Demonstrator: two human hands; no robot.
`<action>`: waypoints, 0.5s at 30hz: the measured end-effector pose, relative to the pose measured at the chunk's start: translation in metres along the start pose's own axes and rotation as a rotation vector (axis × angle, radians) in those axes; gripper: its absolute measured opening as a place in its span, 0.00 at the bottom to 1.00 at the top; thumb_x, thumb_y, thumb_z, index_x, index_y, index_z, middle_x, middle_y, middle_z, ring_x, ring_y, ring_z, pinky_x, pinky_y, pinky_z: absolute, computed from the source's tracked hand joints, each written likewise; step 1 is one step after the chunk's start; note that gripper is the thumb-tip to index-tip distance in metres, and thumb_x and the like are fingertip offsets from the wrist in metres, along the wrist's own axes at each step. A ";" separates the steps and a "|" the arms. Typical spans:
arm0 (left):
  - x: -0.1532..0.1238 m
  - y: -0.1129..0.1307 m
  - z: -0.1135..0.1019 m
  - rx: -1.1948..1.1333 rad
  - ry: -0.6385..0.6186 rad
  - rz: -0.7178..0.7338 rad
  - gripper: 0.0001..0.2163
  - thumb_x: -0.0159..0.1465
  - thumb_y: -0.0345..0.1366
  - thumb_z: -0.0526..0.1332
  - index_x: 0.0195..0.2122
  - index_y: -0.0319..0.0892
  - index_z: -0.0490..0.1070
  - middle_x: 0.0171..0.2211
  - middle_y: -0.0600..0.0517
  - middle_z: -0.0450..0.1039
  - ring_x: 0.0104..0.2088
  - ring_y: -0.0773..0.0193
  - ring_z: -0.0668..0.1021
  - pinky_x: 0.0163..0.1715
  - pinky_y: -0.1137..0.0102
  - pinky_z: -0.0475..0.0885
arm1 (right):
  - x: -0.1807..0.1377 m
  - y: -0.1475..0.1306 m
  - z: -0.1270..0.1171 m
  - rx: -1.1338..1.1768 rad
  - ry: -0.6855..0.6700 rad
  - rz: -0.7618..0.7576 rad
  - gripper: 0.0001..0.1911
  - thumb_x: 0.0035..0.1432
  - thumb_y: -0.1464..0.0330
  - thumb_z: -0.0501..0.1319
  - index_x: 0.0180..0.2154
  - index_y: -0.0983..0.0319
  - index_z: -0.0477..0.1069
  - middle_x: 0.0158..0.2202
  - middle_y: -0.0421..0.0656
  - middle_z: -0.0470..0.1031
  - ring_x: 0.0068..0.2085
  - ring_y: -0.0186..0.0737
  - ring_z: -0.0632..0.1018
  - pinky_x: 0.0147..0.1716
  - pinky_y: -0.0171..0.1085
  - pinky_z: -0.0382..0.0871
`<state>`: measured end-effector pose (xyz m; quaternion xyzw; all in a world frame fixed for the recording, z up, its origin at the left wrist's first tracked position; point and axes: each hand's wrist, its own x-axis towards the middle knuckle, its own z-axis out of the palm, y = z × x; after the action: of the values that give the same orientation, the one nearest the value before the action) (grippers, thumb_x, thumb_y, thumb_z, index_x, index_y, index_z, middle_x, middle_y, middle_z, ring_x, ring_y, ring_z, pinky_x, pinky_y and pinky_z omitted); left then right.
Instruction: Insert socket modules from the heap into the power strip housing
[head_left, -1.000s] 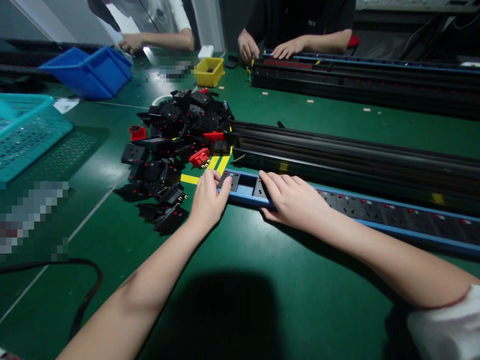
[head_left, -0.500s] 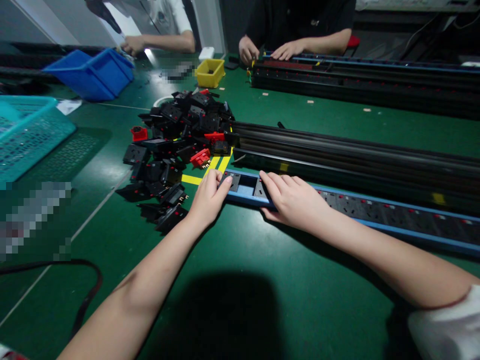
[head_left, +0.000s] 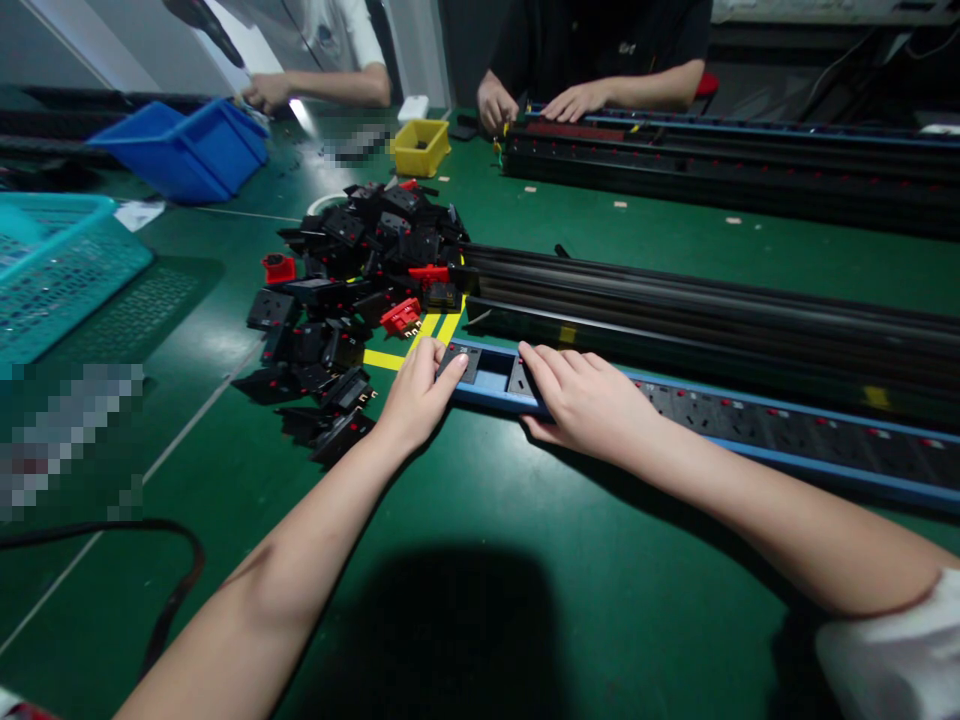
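A long blue power strip housing (head_left: pixel 497 400) lies across the green table, with black socket modules (head_left: pixel 742 416) set along its channel. My left hand (head_left: pixel 418 392) is closed around its left end, the thumb pressing on a black socket module (head_left: pixel 463 362) there. My right hand (head_left: pixel 592 398) wraps over the housing a little to the right, its fingers on another black module and its thumb at the near side. Between my two hands an open gap (head_left: pixel 492 375) shows the blue channel floor. The undersides of both grips are hidden.
A heap of loose black socket modules (head_left: pixel 345 300), with a few red ones, lies left of the housing. Black rails (head_left: pixel 675 300) lie behind it. A teal basket (head_left: pixel 67 260), blue bin (head_left: pixel 187 150) and yellow box (head_left: pixel 420 148) stand farther back; two people work opposite.
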<state>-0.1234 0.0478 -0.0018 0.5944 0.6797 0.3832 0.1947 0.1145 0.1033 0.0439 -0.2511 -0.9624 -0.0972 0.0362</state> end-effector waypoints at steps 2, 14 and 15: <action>0.000 0.000 0.000 -0.002 -0.010 0.014 0.14 0.70 0.48 0.54 0.33 0.45 0.55 0.31 0.54 0.60 0.34 0.62 0.68 0.38 0.67 0.63 | 0.000 0.000 0.000 -0.002 0.001 0.001 0.38 0.65 0.60 0.56 0.67 0.80 0.54 0.60 0.63 0.70 0.50 0.58 0.77 0.44 0.47 0.70; 0.000 0.011 0.000 0.107 -0.069 0.241 0.14 0.72 0.47 0.52 0.35 0.43 0.68 0.35 0.50 0.73 0.39 0.58 0.74 0.43 0.65 0.68 | -0.001 0.000 -0.001 -0.001 -0.008 0.003 0.39 0.65 0.59 0.56 0.67 0.80 0.53 0.60 0.65 0.69 0.50 0.57 0.76 0.45 0.47 0.69; -0.001 0.011 0.001 0.131 -0.055 0.258 0.15 0.70 0.49 0.54 0.34 0.43 0.68 0.35 0.50 0.73 0.39 0.58 0.74 0.43 0.65 0.68 | -0.001 0.000 -0.001 -0.001 -0.009 0.004 0.39 0.65 0.59 0.56 0.67 0.80 0.53 0.60 0.65 0.69 0.50 0.57 0.76 0.45 0.47 0.69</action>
<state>-0.1155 0.0469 0.0057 0.6985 0.6157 0.3433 0.1230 0.1152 0.1028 0.0451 -0.2533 -0.9621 -0.0963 0.0319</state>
